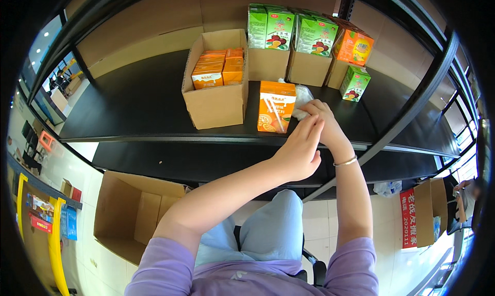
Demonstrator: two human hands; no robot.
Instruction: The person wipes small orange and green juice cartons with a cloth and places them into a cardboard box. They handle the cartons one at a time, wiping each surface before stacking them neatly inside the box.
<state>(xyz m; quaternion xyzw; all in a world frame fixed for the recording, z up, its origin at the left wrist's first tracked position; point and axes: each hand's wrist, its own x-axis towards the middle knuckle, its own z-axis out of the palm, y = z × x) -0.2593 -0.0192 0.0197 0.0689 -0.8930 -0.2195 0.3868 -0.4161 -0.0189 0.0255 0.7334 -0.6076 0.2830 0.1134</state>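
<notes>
Orange carton (278, 104) stands on the black shelf (147, 102), beside a white wrap (303, 94) at the right hand's (329, 124) bent fingertips, the left hand's (301, 150) straight fingers overlapping that hand, any grip unclear.

- The front carton (277, 107) is printed orange and white, with fruit slices.
- The small carton (355, 83) is printed green with dark red fruit.
- The crumpled plastic (303, 96) is seen as whitish.
- The carton-filled box (219, 109) is coloured brown.
- The shelf (139, 102) is finished in black.
</notes>
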